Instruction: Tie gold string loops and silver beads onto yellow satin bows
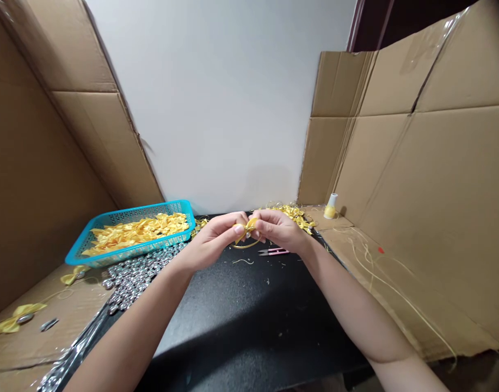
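My left hand (pixel 214 239) and my right hand (pixel 279 228) meet above the black tabletop (pixel 249 316), both pinching a small yellow ribbon bow (pixel 246 227) between their fingertips. A thin gold thread (pixel 246 245) loops down from the bow. Small pink snips (pixel 272 251) lie on the table just under my right hand. A heap of silver beads or buttons (pixel 135 272) lies left of my left forearm.
A blue plastic basket (pixel 86 239) of yellow ribbon bows sits at the left. Gold thread scraps (pixel 292 213) and a yellow thread spool (pixel 331 208) lie at the back right. Cardboard walls (pixel 432 190) enclose both sides. Two finished bows (pixel 18 317) rest on cardboard at the left.
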The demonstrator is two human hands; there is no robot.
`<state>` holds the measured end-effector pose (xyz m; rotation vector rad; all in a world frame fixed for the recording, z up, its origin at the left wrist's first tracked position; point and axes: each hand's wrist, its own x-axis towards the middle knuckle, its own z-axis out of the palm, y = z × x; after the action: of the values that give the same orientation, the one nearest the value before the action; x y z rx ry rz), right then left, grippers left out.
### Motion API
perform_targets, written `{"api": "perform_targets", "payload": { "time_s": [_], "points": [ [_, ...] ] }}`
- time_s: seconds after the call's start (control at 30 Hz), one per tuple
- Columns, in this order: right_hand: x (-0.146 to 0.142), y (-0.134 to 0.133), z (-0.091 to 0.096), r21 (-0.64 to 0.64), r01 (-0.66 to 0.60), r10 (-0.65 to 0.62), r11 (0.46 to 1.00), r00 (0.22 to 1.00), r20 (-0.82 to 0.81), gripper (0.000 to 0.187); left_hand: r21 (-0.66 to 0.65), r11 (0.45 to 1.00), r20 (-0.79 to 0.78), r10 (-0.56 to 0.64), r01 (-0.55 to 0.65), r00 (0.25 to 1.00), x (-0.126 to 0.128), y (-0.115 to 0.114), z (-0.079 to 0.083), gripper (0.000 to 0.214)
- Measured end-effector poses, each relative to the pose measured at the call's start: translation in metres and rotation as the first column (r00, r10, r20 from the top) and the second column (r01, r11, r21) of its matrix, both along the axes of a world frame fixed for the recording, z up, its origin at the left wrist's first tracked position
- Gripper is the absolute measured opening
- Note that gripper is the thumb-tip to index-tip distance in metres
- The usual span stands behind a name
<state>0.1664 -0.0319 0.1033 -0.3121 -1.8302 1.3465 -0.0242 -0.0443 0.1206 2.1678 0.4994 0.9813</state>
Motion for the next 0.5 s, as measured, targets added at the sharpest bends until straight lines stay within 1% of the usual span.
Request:
{"api": "perform_targets", "payload": {
  "time_s": [0.07, 0.17, 0.3, 0.5],
  "points": [
    [0.006, 0.0, 0.004, 0.019, 0.01, -0.012, 1.0, 0.996, 0.093, 0.038, 0.018, 0.999, -0.035, 0.028, -0.028, 0.999, 0.0, -0.001, 0.003, 0.038],
    [0.014, -0.004, 0.011, 0.057, 0.079, -0.089, 0.995, 0.977, 0.195, 0.039, 0.015, 1.0, -0.068, 0.018, -0.017, 0.998, -0.002, -0.002, 0.006, 0.038],
    [0.02, -0.011, 0.018, 0.115, 0.117, -0.14, 0.986, 0.965, 0.223, 0.037, -0.009, 0.999, -0.081, -0.041, 0.041, 0.996, -0.004, -0.003, 0.007, 0.037],
    [0.024, -0.017, 0.023, 0.171, 0.103, -0.149, 0.98, 0.948, 0.281, 0.035, 0.014, 0.997, -0.096, -0.078, 0.08, 0.992, -0.006, -0.003, 0.008, 0.04]
  ]
}}
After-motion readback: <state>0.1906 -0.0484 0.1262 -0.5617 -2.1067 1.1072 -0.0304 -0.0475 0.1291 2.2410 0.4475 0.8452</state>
